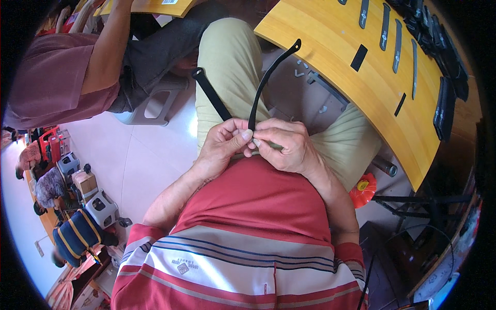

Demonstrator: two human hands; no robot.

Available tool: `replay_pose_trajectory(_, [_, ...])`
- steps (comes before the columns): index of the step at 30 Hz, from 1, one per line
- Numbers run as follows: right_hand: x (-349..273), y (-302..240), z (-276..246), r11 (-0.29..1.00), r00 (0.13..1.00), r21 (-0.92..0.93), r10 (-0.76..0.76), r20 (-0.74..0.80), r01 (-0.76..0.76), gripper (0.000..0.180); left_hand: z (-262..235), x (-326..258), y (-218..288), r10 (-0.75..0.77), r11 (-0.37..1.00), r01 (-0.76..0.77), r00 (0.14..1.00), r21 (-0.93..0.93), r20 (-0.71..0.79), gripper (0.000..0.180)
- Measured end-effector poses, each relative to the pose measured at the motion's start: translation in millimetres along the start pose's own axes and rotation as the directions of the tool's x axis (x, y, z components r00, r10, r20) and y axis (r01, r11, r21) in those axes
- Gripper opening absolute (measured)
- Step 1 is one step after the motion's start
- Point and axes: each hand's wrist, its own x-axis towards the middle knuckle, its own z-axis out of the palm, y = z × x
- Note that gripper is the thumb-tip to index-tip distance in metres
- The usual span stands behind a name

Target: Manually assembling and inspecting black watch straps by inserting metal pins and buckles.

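Observation:
A narrow black strap is in front of my belly, its two lengths spreading upward in a V from my fingers. The left length (213, 95) is straight and flat with a slotted end; the right length (262, 82) curves up to a rounded end with a small hole. My left hand (223, 144) pinches the strap between thumb and fingers where the lengths meet. Against it my right hand (285, 143) is closed too, thumb and fingertips on the same spot. My fingers hide how the two lengths join there.
On the yellow wooden table (325, 39) lie several dark straps (385, 28), a black rectangle (359, 58), a thin black strip (400, 104) and a black stack (444, 108). A person (67, 77) sits at left beside a grey stool (157, 106). A red dish (363, 191) is below the table.

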Motion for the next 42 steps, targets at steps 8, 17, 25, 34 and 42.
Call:
replay_pose_trajectory(8, [0, -2, 2, 0.983, 0.997, -0.172, -0.070, -0.025, 0.065, 0.010, 4, 0, -1, 0.033, 0.997, -0.032, 0.999, 0.071, -0.009, 0.024])
replay_pose_trajectory(17, [-6, -1, 4, 0.991, 0.999, -0.132, -0.007, -0.045, 0.001, 0.027, 4, 1, -1, 0.069, 0.991, -0.065, 0.997, 0.118, -0.033, 0.025])
replay_pose_trajectory(25, [-9, 7, 11, 0.989, 0.985, 0.073, 0.138, -0.101, -0.131, 0.029, 12, -2, -4, 0.134, 0.971, -0.124, 0.990, 0.205, -0.035, 0.027])
replay_pose_trajectory(34, [-6, -1, 9, 0.991, 0.987, -0.011, 0.131, -0.095, -0.133, 0.027, 19, -12, 1, 0.256, 0.805, -0.133, 0.957, 0.578, -0.137, 0.019])
replay_pose_trajectory(42, [-7, -1, 10, 0.991, 0.993, -0.094, 0.089, -0.073, -0.095, 0.027, 19, -13, 7, 0.363, 0.583, -0.188, 0.931, 0.791, -0.047, 0.016])
